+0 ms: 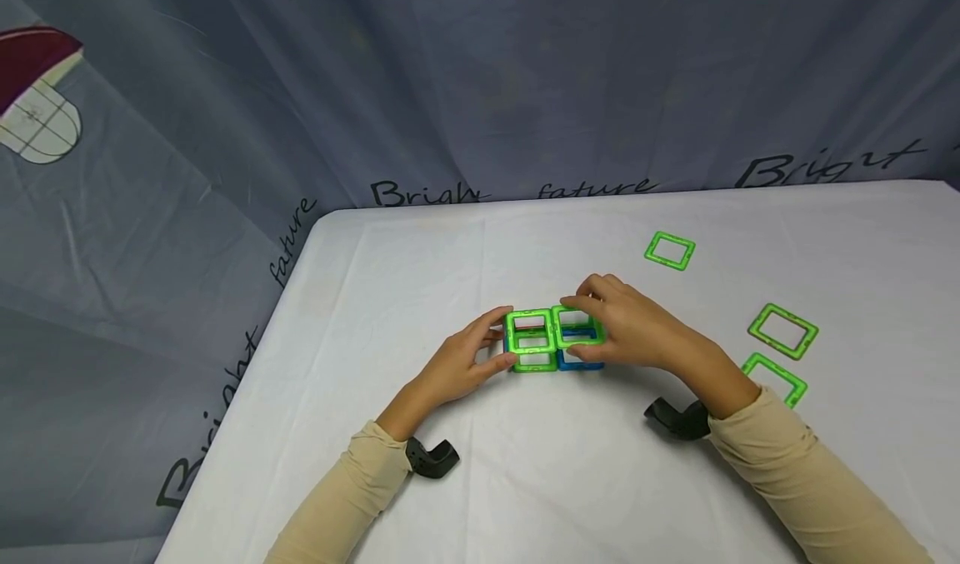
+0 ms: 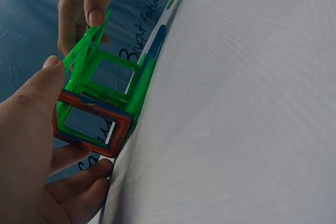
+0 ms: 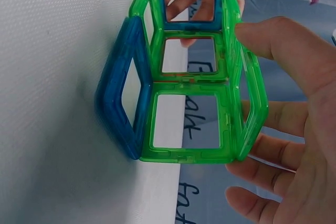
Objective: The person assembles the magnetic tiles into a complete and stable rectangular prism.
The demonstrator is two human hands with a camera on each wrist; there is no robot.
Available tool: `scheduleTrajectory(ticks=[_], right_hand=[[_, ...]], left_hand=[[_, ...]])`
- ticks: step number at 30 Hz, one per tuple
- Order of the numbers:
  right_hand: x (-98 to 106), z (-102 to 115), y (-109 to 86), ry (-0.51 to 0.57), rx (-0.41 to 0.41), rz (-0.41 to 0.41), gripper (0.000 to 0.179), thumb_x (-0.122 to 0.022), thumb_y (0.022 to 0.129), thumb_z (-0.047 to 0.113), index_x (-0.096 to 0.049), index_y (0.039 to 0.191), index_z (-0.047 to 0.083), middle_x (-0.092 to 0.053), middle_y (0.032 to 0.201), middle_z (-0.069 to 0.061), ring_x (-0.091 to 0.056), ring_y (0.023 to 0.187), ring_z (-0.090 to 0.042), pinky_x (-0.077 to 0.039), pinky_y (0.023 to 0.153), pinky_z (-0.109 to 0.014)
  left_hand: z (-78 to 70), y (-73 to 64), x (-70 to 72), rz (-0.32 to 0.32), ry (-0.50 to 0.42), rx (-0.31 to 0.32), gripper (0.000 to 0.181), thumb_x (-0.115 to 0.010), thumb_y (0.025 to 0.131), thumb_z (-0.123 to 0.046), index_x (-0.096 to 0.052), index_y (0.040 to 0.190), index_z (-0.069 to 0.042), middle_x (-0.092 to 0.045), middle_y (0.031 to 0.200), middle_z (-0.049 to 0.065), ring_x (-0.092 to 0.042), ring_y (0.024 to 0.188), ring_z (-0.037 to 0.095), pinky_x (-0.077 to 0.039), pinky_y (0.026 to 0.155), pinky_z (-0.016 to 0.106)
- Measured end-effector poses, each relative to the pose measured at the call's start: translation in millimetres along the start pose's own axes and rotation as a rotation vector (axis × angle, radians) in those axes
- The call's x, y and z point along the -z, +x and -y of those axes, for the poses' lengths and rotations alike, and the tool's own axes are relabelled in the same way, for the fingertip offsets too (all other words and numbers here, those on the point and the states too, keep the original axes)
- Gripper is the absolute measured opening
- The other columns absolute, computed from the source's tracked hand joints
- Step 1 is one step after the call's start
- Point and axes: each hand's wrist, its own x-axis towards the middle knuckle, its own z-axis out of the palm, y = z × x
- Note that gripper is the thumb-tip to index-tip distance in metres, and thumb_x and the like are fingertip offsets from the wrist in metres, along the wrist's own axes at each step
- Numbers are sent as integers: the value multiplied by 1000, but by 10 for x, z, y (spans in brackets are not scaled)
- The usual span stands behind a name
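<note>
A small box-like build of magnetic tiles stands near the middle of the white table, with green squares on top and blue and green ones below. My left hand grips its left end, thumb at the near side and fingers at the far side. A red-orange tile forms that end in the left wrist view. My right hand pinches the right-hand green top tile between thumb and fingers. In the right wrist view this tile leans outward above the back green tiles, opposite a blue tile; the right end is uncovered.
Loose green square tiles lie to the right: one toward the back, another farther right, and a third partly behind my right forearm. Black wrist mounts hang under both wrists. A grey printed curtain borders the table's far and left edges.
</note>
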Motion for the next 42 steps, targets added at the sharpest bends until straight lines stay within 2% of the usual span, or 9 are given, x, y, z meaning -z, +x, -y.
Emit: scheduleTrajectory(ticks=[8, 12, 16, 19, 24, 30, 35, 42], right_hand=[[19, 4, -2, 12, 4, 12, 58, -75, 72, 38, -60, 117, 4, -54, 103, -7, -48, 92, -21, -46, 75, -34], [63, -48, -9, 59, -32, 45, 72, -73, 72, 47, -52, 128, 6, -53, 111, -9, -48, 100, -22, -47, 82, -38], [122, -198, -19, 141, -138, 66, 82, -67, 75, 53, -40, 137, 8, -46, 123, -15, -44, 113, -29, -44, 92, -50], [148, -382, -28, 166, -248, 42, 80, -63, 80, 51, -36, 139, 6, -40, 130, -20, -38, 121, -36, -38, 97, -57], [147, -746, -71, 176, -407, 0, 77, -57, 86, 47, -31, 140, -1, -29, 138, -29, -29, 126, -45, -28, 101, -63], [77, -1065, -109, 204, -563, 58, 83, -54, 88, 45, -15, 143, -4, -5, 147, -32, -6, 133, -51, -13, 103, -69], [35, -1143, -120, 155, -591, 146, 84, -54, 89, 41, -12, 142, -8, -9, 144, -35, -10, 131, -52, -14, 100, -72], [56, -1126, -140, 80, -616, 136, 85, -53, 89, 40, -8, 142, -9, -7, 142, -37, -15, 122, -57, -23, 95, -68]], left_hand=[[18, 9, -11, -5, -19, -6, 62, -56, 90, -34, -29, 141, -12, -46, 134, 7, -55, 114, 19, -46, 96, 28], [22, 9, -10, -6, -19, -6, 62, -57, 90, -34, -29, 141, -12, -46, 134, 6, -55, 114, 18, -46, 96, 28], [18, 6, -6, 0, -18, -5, 62, -56, 90, -35, -28, 141, -15, -46, 134, 6, -55, 114, 18, -46, 96, 28], [15, 8, -6, 2, -19, -3, 62, -57, 90, -35, -28, 141, -15, -46, 134, 6, -55, 114, 18, -46, 96, 28], [15, 9, -7, 2, -16, 0, 62, -57, 90, -34, -29, 141, -13, -47, 134, 6, -55, 114, 18, -46, 96, 28], [19, -6, -13, 6, -10, 7, 63, -55, 90, -38, -28, 141, -15, -47, 134, 7, -55, 115, 19, -46, 97, 30], [13, -13, -18, 5, -12, 13, 63, -55, 89, -38, -28, 141, -15, -47, 134, 7, -55, 115, 20, -46, 96, 30], [3, 10, -10, 1, -19, -3, 63, -56, 90, -37, -28, 141, -13, -45, 135, 7, -54, 115, 20, -46, 97, 29]])
